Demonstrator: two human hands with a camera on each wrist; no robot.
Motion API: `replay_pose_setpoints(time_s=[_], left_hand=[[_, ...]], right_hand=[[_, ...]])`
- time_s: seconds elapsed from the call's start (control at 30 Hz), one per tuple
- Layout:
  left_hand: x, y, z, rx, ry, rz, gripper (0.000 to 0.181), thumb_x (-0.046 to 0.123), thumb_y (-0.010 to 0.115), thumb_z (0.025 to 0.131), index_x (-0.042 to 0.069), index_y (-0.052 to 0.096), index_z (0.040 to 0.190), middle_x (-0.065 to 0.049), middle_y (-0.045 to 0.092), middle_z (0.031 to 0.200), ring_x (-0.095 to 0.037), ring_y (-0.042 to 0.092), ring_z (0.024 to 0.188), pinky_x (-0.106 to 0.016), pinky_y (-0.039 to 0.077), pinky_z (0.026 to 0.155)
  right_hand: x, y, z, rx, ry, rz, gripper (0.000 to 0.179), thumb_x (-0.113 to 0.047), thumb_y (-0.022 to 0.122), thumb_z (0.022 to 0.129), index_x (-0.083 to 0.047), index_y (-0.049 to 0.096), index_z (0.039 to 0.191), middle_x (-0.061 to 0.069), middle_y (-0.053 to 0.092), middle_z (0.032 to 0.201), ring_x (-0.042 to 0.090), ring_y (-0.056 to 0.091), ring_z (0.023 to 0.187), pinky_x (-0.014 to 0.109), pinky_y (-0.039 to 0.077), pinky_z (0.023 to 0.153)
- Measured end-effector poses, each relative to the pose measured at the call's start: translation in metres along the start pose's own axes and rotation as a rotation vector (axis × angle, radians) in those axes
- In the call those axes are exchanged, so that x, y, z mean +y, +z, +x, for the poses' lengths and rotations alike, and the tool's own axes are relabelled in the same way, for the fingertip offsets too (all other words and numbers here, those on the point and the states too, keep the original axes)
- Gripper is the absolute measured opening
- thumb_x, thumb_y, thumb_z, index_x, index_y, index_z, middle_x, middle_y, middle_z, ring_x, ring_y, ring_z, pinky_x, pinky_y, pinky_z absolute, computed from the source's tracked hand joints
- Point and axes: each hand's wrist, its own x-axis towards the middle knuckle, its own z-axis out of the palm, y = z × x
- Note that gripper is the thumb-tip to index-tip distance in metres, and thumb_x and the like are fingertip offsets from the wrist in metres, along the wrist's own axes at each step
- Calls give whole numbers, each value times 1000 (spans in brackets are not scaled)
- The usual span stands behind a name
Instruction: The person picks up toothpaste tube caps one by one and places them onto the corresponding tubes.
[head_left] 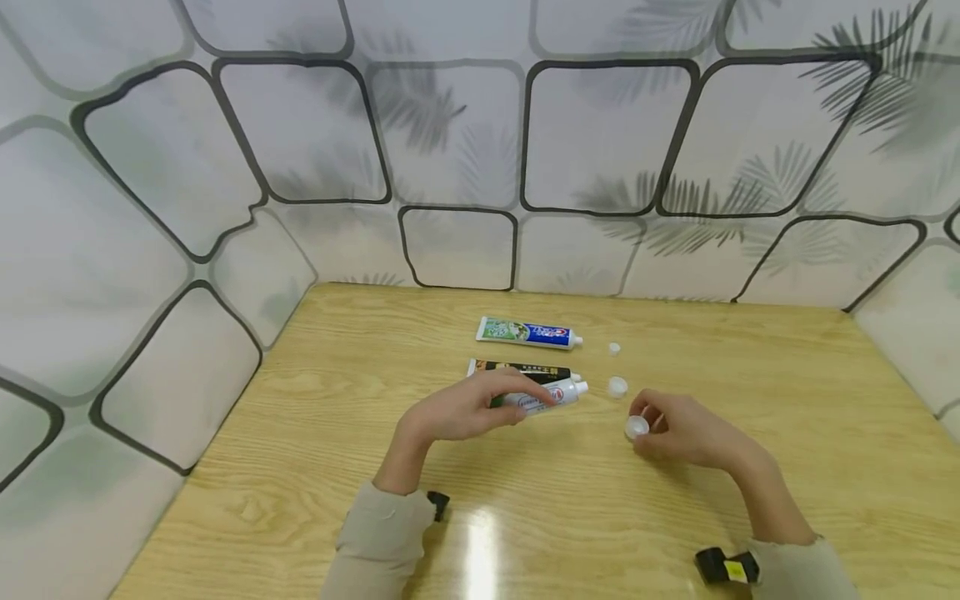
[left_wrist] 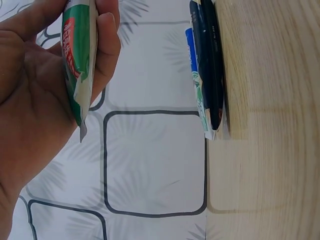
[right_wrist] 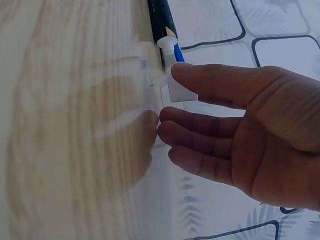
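Note:
My left hand (head_left: 471,406) grips a white and green toothpaste tube (left_wrist: 80,55) between thumb and fingers, its uncapped nozzle toward the right. Close behind it in the head view lies a black toothpaste tube (head_left: 542,371). My right hand (head_left: 686,429) pinches a round white cap (head_left: 637,427) at the table surface, to the right of the tubes. In the right wrist view that cap (right_wrist: 181,87) shows at the thumb tip, while the other fingers are loosely bent below.
A blue and green toothpaste tube (head_left: 528,332) lies farther back on the wooden table (head_left: 300,467). Two more white caps, a small one (head_left: 614,348) and a larger one (head_left: 617,387), sit right of the tubes. A patterned wall covering (head_left: 457,246) encloses the back and sides.

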Motion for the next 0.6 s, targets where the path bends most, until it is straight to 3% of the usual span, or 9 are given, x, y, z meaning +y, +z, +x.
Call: replay_pose_setpoints(time_s=[0.2,0.6], left_hand=[[0,1,1,-6,33,-23,38,8,55,102,13,58,139,1,58,139,-10,51,124,-29,44,101],[0,1,1,19,49,10,38,7,58,100,13,61,138,0,62,129,-11,53,110,-29,46,93]], right_hand=[[-4,-1,-1,55,-22,-3,27,-18,71,92,-8,59,114,3,67,99,15,62,87,30,52,71],[-20,-5,-8,209,-123,3,30,-19,69,95,-7,61,121,-1,65,99,10,61,87,29,52,72]])
